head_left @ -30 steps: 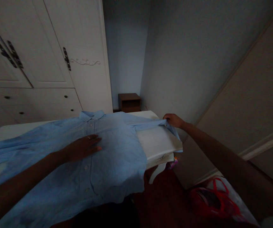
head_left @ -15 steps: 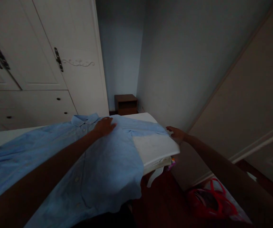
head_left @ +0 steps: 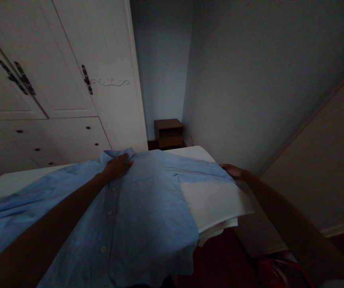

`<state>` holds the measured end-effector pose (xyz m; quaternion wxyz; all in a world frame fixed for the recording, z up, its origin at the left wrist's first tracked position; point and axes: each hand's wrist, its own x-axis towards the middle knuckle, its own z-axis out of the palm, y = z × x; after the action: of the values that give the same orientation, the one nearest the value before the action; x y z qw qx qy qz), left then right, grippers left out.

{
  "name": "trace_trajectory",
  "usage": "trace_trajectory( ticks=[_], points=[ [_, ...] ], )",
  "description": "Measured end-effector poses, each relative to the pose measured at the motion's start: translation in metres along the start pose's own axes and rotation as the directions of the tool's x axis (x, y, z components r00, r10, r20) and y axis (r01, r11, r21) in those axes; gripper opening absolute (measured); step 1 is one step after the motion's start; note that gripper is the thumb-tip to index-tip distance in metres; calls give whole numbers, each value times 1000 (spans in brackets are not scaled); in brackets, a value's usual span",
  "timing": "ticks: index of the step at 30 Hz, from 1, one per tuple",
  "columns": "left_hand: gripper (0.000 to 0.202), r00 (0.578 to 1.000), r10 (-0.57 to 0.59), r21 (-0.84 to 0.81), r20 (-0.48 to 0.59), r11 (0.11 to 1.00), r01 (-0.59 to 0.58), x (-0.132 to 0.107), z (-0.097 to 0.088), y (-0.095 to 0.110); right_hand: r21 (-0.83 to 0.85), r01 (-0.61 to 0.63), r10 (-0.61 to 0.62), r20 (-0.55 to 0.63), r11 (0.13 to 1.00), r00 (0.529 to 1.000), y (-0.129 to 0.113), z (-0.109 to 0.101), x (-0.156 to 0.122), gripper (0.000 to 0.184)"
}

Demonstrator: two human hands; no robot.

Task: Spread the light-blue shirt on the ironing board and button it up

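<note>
A light blue button-up shirt (head_left: 150, 208) lies front side up, spread over a white-covered board (head_left: 210, 200). My left hand (head_left: 118, 166) rests on it just below the collar, fingers stretched out, a ring on one of them. At the board's right end, my right hand (head_left: 232, 171) has its fingers closed at the cuff of the sleeve (head_left: 195, 166); the fingertips are partly hidden. That sleeve runs out straight to the right. The other sleeve extends left across the board, and the shirt's hem hangs over the near edge.
Behind the board stands a white wardrobe (head_left: 70, 80) with dark handles and drawers. A small brown nightstand (head_left: 168, 132) sits in the far corner by the grey wall (head_left: 234, 80). Folded white cloth (head_left: 219, 228) hangs under the board. A red bag (head_left: 279, 272) is on the floor at right.
My left hand has slid leftward over the shirt, from the chest and shoulder area to beside the collar. My right hand has closed at the cuff. The view has shifted slightly.
</note>
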<state>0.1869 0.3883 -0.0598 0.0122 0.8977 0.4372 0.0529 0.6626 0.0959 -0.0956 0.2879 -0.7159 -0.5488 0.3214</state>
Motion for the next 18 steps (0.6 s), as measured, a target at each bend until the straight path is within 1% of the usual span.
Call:
trace_trajectory(
  ticks=[2, 4, 6, 8, 10, 11, 13, 16, 18],
  points=[
    [73, 999, -35, -20, -20, 999, 35, -1, 3, -4, -7, -2, 2, -15, 1000, 1000, -1, -6, -3, 29],
    [74, 997, -62, -38, -40, 997, 61, -2, 4, -7, -24, 9, -11, -106, 1000, 994, -3, -19, -5, 40],
    [74, 996, -70, -50, -62, 996, 67, -4, 5, -9, -53, 23, -36, -258, 998, 965, -7, -37, -5, 52],
    [75, 994, -67, -59, -81, 996, 62, -6, 6, -9, -100, 23, -60, -385, 995, 921, -17, -57, -2, 55],
    [78, 994, -56, -65, -94, 997, 50, -6, 9, -9, -157, 8, -77, -438, 987, 895, -31, -75, 2, 54],
    [79, 994, -49, -66, -97, 997, 42, -6, 10, -10, -190, 0, -87, -445, 982, 891, -40, -83, 3, 53],
    [79, 995, -30, -63, -99, 998, 24, -5, 10, -13, -271, -12, -106, -418, 963, 902, -60, -98, 3, 50],
    [76, 998, -34, -74, -56, 997, 30, 2, 6, -15, -453, -43, -102, -291, 890, 951, -88, -114, -6, 49],
    [77, 999, -15, -100, -29, 995, 12, 11, 0, -8, -507, -74, -61, -245, 859, 968, -102, -121, -14, 52]
  ],
)
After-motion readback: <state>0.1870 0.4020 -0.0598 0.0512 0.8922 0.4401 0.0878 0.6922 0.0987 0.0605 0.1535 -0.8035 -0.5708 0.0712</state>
